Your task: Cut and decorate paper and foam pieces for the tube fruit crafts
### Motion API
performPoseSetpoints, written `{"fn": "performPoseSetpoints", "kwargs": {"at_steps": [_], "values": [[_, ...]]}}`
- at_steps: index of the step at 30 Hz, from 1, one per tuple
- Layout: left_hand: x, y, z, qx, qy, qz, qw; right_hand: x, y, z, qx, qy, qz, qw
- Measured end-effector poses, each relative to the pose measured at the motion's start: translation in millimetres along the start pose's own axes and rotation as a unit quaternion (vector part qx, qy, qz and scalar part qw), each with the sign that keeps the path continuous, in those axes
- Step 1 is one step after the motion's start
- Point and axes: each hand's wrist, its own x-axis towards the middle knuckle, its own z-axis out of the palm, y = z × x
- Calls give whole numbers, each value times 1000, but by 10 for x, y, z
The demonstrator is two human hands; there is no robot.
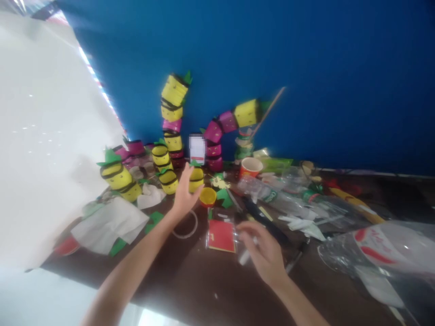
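The yellow pineapple cup (197, 177) stands on the dark table (183, 280), just beyond our left hand (185, 197), between its raised fingers and its thumb, and well ahead and to the left of our right hand (265, 251). We see a short, ribbed-looking yellow body with green leaves on top. From the left, we have a crumpled white sheet (110, 222) lying before a leaning yellow pineapple stack (118, 179), then a tall yellow-and-magenta column (174, 93) against the blue wall (306, 54). Our left hand is spread wide; we cannot tell whether it touches the cup. Next come an upright phone (197, 156), a shallow yellow container (208, 196) and a red card (221, 236) in a clear sleeve. Our right hand, fingers curled narrow, is just beside that sleeve; we cannot tell whether it holds the white piece (244, 257) under its fingers. Farther right, we see a large clear bottle (380, 246) with a red-and-white label.
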Motion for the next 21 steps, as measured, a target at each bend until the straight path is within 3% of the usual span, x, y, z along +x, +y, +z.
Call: {"fn": "performPoseSetpoints", "kwargs": {"at_steps": [2,5,7,9,11,15,19,21], "values": [[-55,97,-43,-162,6,-72,984,5,10,-2,3,0,6,1000],[-124,180,-108,-372,-2,-190,909,7,36,5,-2,-6,13,1000],[-158,203,-149,-435,-13,-230,870,9,61,18,-2,-10,19,1000],[-191,208,-192,-449,-27,-248,858,23,93,31,-3,-5,22,1000],[-232,187,-239,-421,-30,-258,869,53,131,32,-17,14,20,1000],[-337,78,-352,-253,-24,-269,929,147,205,-49,-107,24,13,994],[-414,7,-464,-144,-99,-261,949,207,205,-198,-244,-133,8,961],[-438,13,-500,-80,-142,-210,964,214,170,-246,-293,-192,2,937]]}}
